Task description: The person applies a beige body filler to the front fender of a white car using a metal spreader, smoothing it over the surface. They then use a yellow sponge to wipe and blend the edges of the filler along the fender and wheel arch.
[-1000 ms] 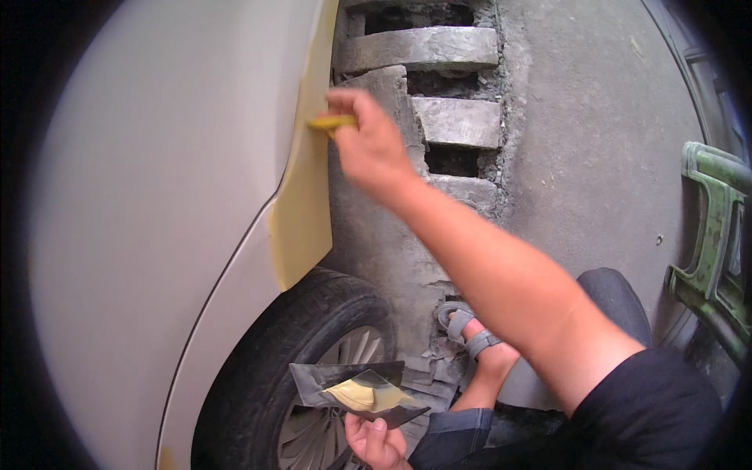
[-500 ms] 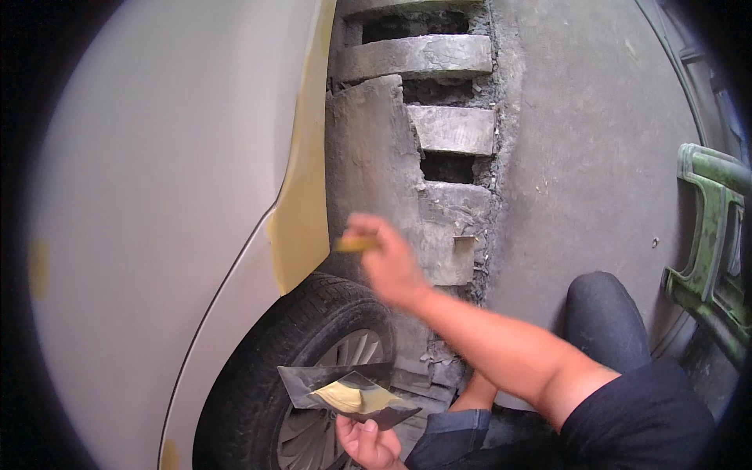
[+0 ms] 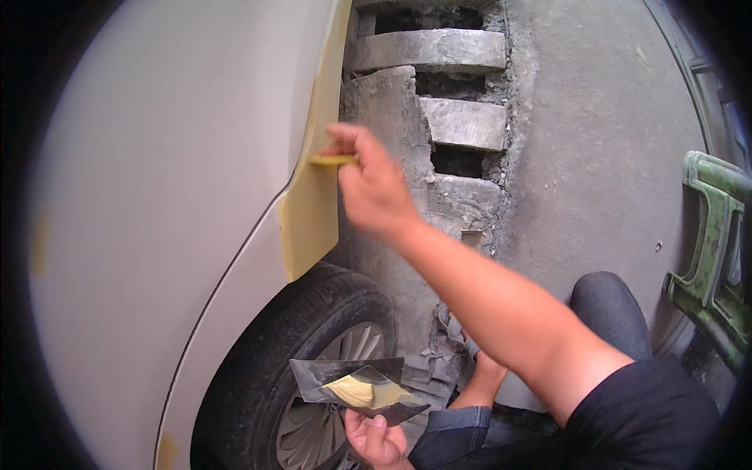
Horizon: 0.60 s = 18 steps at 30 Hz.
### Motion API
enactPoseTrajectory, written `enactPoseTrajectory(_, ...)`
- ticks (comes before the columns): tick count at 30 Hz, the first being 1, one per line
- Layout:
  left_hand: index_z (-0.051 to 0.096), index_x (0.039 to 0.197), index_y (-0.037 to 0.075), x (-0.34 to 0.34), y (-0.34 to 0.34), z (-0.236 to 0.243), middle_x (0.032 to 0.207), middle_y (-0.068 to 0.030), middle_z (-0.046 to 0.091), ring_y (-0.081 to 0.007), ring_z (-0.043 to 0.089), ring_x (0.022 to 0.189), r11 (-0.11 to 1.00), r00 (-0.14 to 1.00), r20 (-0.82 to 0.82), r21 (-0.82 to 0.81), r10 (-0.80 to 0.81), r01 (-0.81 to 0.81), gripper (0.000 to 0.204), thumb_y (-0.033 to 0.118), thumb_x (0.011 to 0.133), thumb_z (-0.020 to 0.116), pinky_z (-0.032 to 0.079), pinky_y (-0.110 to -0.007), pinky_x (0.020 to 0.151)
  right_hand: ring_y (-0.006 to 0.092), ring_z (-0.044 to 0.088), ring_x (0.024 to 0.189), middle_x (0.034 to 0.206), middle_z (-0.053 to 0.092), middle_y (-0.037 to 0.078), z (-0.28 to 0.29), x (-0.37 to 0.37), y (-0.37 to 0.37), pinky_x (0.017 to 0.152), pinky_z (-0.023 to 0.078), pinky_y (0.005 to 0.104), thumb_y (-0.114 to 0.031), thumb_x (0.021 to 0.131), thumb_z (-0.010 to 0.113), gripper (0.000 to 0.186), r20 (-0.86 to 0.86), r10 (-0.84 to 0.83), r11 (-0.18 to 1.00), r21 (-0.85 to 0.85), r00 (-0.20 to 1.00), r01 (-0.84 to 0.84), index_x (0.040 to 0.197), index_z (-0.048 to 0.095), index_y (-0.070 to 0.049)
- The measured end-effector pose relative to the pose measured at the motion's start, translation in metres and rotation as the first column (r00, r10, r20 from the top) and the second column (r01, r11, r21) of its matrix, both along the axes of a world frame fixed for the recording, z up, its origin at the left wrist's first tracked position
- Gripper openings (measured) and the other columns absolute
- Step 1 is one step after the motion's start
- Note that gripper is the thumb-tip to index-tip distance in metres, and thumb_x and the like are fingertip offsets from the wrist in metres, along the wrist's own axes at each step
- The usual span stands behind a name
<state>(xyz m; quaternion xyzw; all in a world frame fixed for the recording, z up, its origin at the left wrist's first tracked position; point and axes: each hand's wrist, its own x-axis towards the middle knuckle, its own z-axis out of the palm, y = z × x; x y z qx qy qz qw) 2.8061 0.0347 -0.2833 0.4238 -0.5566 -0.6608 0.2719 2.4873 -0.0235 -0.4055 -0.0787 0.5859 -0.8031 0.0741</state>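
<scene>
My right hand [image 3: 374,184] pinches a thin yellow spreader [image 3: 337,160] against or just over the light-coloured car body [image 3: 180,141]. Under it runs a band of yellow body filler [image 3: 310,223] along the panel's lower edge, down to the wheel arch. At the bottom, my left hand [image 3: 377,440] grips the near edge of a dark flat mixing board [image 3: 312,374]. A mound of pale yellow filler [image 3: 349,391] lies on the board, with thinner smears beside it. Whether the spreader touches the panel, I cannot tell.
Beneath the board is the car's wheel, with a black tyre [image 3: 301,317]. Broken concrete [image 3: 464,124] with dark gaps lines the floor beside the car. A worn green plastic stool [image 3: 709,235] stands at the right, near my bent knee [image 3: 607,309].
My right hand has moved up and slightly left with the spreader, from beside the panel's lower corner to over the filler band. The board in my left hand has shifted slightly right.
</scene>
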Motion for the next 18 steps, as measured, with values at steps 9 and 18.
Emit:
enactPoseTrajectory(9, 0.045, 0.135, -0.007, 0.001, -0.001, 0.005, 0.135, -0.0212, 0.053, -0.0334, 0.052, 0.124, 0.998, 1.000, -0.019, -0.057, 0.006, -0.007, 0.063, -0.006, 0.073, 0.054, 0.037, -0.046, 0.111, 0.0319, 0.058, 0.102, 0.107, 0.063, 0.014, 0.016, 0.111, 0.019, 0.091, 0.046, 0.0404, 0.010, 0.079, 0.045, 0.054, -0.144, 0.104, 0.994, -0.031, 0.984, -0.109, 0.131, 0.050, -0.003)
enactPoseTrajectory(18, 0.039, 0.137, -0.012, -0.031, 0.009, 0.016, 0.134, -0.0229, 0.051, -0.0321, 0.051, 0.125, 0.998, 0.999, 0.022, -0.048, -0.036, 0.037, 0.061, -0.003, 0.078, 0.051, 0.038, -0.045, 0.109, 0.0301, 0.061, 0.107, 0.114, 0.067, 0.011, -0.003, 0.100, 0.119, 0.096, 0.047, 0.0411, 0.010, 0.082, 0.047, 0.056, -0.132, 0.310, 0.949, 0.094, 0.942, -0.299, 0.135, 0.048, -0.007)
